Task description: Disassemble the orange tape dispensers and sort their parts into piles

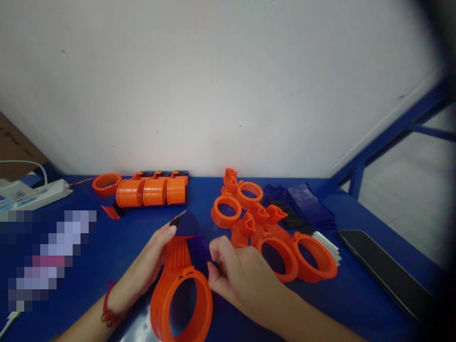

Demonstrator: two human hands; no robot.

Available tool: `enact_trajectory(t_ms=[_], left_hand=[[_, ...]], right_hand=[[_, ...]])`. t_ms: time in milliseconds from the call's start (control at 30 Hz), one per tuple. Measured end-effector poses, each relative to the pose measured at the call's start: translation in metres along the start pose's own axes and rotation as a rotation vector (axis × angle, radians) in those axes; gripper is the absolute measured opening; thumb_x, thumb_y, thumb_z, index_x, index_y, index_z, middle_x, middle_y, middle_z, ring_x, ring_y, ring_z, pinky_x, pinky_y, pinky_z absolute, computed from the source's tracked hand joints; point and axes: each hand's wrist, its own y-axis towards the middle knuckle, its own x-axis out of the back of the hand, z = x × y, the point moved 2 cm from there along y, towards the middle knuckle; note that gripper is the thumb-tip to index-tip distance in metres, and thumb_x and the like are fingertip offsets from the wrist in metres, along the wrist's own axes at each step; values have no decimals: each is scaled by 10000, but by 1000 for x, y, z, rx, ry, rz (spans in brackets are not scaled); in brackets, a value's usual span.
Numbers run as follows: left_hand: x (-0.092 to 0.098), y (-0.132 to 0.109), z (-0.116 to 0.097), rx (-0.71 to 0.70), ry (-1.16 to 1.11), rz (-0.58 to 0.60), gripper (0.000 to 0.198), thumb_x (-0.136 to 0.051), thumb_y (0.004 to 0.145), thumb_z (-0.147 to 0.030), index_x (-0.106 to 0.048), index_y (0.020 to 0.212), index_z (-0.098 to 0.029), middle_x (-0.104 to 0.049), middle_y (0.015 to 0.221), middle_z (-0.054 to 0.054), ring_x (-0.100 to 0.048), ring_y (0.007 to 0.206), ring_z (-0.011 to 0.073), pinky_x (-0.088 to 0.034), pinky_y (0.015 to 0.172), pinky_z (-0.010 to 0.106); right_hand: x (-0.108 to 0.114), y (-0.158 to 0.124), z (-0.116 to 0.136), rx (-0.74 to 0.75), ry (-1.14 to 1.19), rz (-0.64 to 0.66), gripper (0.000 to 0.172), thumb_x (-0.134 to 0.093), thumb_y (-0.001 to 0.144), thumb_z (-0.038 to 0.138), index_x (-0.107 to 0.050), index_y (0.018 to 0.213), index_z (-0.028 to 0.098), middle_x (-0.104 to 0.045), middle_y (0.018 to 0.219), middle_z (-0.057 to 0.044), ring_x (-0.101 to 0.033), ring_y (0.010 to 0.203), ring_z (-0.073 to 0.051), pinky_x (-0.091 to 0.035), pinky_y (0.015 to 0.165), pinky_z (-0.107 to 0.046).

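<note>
Near the front of the table, my left hand (pixel 154 256) is closed around the narrow end of an orange plastic piece with a ribbed neck and a large ring (pixel 208 304). The ring points toward me. At its upper end sits a dark blue flap (pixel 187 224), partly under my left thumb. Just to the right, my right hand (pixel 240 275) is closed in a pinch at a thin dark blue plastic film (pixel 200 249) that hangs from that end. The fingertips partly hide the pinched edge.
Several similar orange ringed pieces (pixel 278 256) lie right of centre. Behind them are folded blue film sheets (pixel 309 206) and black strips (pixel 287 214). A phone (pixel 384 270) lies far right. Orange assembled units (pixel 155 192) and a power strip (pixel 39 192) are at left.
</note>
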Motion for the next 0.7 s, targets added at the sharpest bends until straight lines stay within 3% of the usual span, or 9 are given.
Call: enact_trajectory(t_ms=[133,267,400,467,567,700], left_hand=[[0,-1,2,83,-109,79,365,-568,817,-492,-717,978,-200,-766,906,56,-691,831,281,-506,795,414],[3,-1,4,151,-133,15,369,-611,787,-489,-715,969,-186,-757,969,68,-677,906,287,-493,829,401],[0,0,5,104,-27,34,354,-593,809,-471,-706,966,-175,-746,836,54,-671,764,255,-488,679,339],[-5,-2,3,56,46,73,347,-600,798,-480,-708,906,-169,-720,743,40,-647,688,235,-460,611,307],[-11,-5,-5,-23,153,83,288,-653,764,-455,-699,834,-179,-699,742,20,-622,730,222,-452,663,293],[-19,-9,-14,-82,212,172,253,-689,751,-390,-687,900,-186,-698,857,16,-599,839,221,-449,763,290]], right_hand=[[-1,-1,0,64,-29,-4,229,-482,764,72,-440,944,207,-522,515,93,-535,409,-120,-228,428,-230],[-4,-1,0,96,18,-8,270,-461,829,94,-417,1077,190,-585,585,69,-579,454,-130,-282,438,-231],[-3,0,-3,17,119,-120,354,-494,816,117,-384,1151,158,-631,716,28,-609,533,-130,-390,474,-226],[-2,2,-6,-27,113,-133,302,-528,820,157,-446,1111,169,-635,737,14,-627,580,-140,-435,507,-233],[-1,3,-8,11,24,-138,120,-511,868,209,-550,980,192,-651,708,-1,-646,598,-162,-463,525,-256],[-1,1,-4,103,-94,-252,205,-391,931,215,-586,884,173,-693,723,-46,-682,607,-188,-488,522,-283]])
